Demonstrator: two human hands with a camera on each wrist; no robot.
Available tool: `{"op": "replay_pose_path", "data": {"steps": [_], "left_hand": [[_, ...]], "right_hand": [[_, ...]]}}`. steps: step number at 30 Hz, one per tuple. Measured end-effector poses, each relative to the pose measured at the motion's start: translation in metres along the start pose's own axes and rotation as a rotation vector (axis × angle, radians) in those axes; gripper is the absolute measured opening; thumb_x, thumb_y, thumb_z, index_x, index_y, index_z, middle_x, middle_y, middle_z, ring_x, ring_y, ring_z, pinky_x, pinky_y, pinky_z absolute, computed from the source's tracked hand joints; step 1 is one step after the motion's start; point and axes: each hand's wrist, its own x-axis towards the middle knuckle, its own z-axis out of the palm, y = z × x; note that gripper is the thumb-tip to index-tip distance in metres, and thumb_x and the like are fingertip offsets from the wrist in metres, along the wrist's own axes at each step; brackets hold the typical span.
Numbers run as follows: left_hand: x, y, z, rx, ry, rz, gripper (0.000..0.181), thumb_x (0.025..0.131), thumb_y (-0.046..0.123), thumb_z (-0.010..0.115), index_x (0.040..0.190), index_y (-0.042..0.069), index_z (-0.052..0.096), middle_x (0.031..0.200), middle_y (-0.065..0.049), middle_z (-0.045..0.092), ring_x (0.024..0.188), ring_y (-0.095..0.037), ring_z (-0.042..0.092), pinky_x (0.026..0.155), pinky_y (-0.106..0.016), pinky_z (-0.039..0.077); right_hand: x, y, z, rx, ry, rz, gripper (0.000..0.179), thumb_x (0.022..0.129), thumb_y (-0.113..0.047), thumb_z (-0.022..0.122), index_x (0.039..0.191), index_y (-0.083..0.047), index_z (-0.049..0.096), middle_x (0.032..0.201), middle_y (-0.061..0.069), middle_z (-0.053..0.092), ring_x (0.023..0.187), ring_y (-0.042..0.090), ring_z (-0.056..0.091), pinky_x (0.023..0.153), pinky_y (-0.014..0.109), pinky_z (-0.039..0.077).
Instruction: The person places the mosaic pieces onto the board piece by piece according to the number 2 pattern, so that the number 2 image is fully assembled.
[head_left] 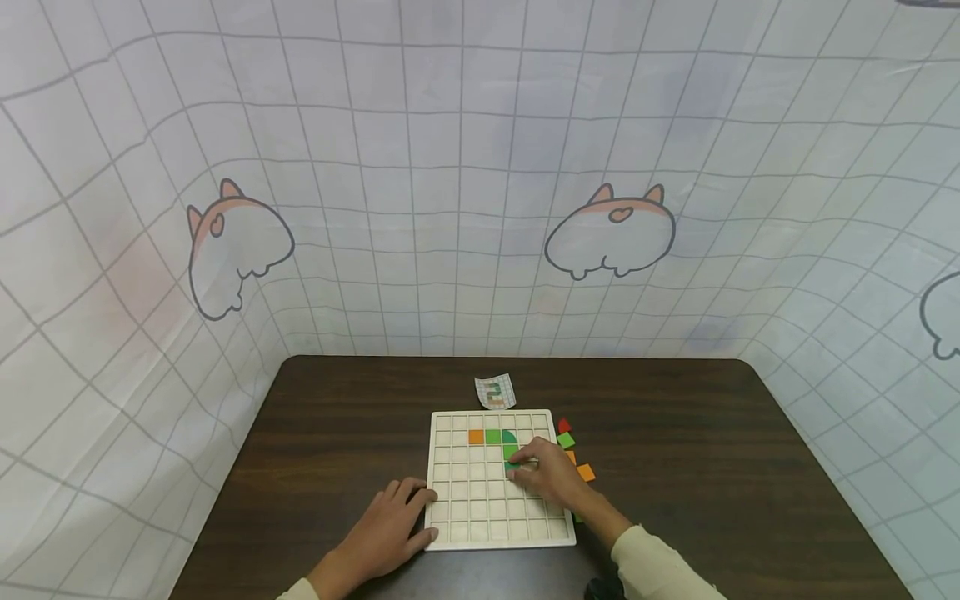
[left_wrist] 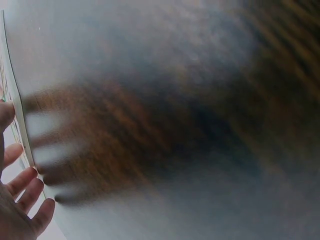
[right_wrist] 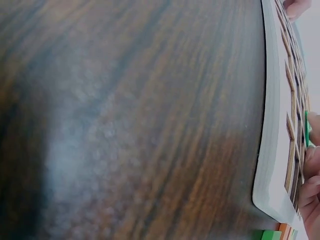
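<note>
A cream square board [head_left: 468, 508] with a grid of shallow cells lies on the dark table. In its upper part sit an orange square tile [head_left: 476, 437], a bright green square tile [head_left: 492, 437], a dark green rounded tile [head_left: 509, 436] and another bright green tile [head_left: 510, 452]. My right hand [head_left: 553, 473] pinches a dark green tile [right_wrist: 306, 128] between thumb and fingers, just below these; its outline is partly hidden. The left hand [head_left: 390, 525] rests against the board's left edge, fingers spread, with the fingertips touching the rim.
Loose tiles lie beside the board's right edge: a red one [head_left: 565, 426], a green one [head_left: 566, 439] and an orange one [head_left: 586, 472], among others partly covered by the right arm. Behind the board is a small printed card [head_left: 496, 392]. A dark object [head_left: 602, 589] shows at the front edge.
</note>
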Motion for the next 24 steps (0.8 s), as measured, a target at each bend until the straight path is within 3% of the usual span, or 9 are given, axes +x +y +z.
{"op": "replay_pose_path", "data": {"steps": [9,14,24], "left_hand": [[0.000,0.001,-0.002,0.001,-0.012,-0.009,0.043,0.097,0.043,0.065,0.131,0.019,0.057,0.134,-0.004,0.051,0.114,-0.022,0.051,0.090,-0.051,0.046],[0.000,0.003,-0.003,-0.004,-0.013,-0.011,0.043,0.096,0.043,0.065,0.132,0.019,0.057,0.135,-0.005,0.051,0.115,-0.024,0.052,0.091,-0.051,0.046],[0.000,0.002,-0.001,-0.002,-0.016,-0.016,0.044,0.097,0.044,0.064,0.132,0.020,0.056,0.136,-0.005,0.051,0.116,-0.023,0.051,0.091,-0.051,0.045]], "right_hand": [[-0.003,0.001,-0.003,0.032,-0.002,-0.026,0.017,0.090,-0.022,0.077,0.103,-0.011,0.078,0.096,-0.003,0.068,0.092,0.013,0.062,0.079,0.029,0.049],[-0.005,0.002,-0.005,0.033,0.007,0.002,0.017,0.090,-0.022,0.076,0.105,-0.013,0.076,0.096,-0.006,0.067,0.089,0.010,0.059,0.077,0.026,0.047],[-0.006,0.011,-0.021,0.002,0.180,0.095,0.009,0.089,-0.017,0.077,0.097,-0.013,0.075,0.085,-0.007,0.066,0.066,0.007,0.049,0.061,0.025,0.042]]}}
